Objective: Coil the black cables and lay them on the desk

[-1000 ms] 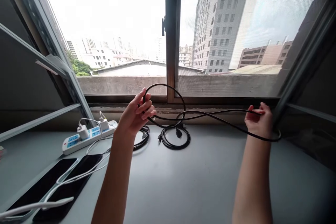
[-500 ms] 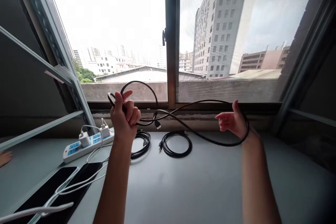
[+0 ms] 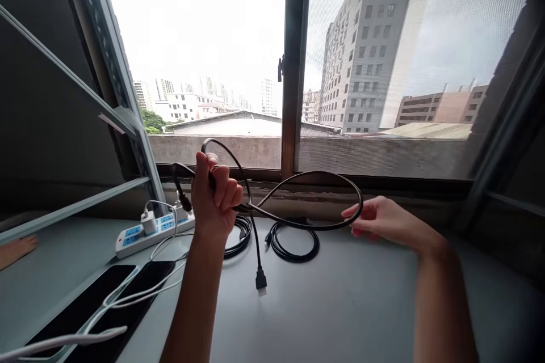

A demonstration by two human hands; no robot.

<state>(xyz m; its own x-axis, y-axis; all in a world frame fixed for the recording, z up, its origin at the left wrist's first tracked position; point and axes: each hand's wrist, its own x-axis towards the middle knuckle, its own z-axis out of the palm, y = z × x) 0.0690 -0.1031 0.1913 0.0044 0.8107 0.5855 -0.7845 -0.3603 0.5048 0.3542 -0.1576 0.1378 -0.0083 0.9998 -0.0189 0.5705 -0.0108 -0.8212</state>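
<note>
My left hand [image 3: 218, 195] is wrapped round a black HDMI cable [image 3: 317, 174], held up above the table. One plug [image 3: 261, 279] of this cable hangs down in front, its metal end pointing at the tabletop. The other plug [image 3: 185, 202] dangles just left of my left wrist. Out to the right, the cable makes a wide loop, and my right hand [image 3: 374, 218] pinches the loop's far end between thumb and fingers. Part of the cable is hidden inside my left fist.
Two coiled black cables, one [image 3: 293, 261] in the middle and one [image 3: 238, 249] partly behind my left arm, lie on the table [image 3: 323, 317]. At left are a power strip [image 3: 155, 233] with white chargers, white cords and dark phones [image 3: 85, 300]. Another person's hand [image 3: 23, 247] rests at far left.
My right hand has come in to the left and closed on the loop, which lay round its wrist before. One plug has dropped lower, and the loop is smaller. The view has shifted slightly.
</note>
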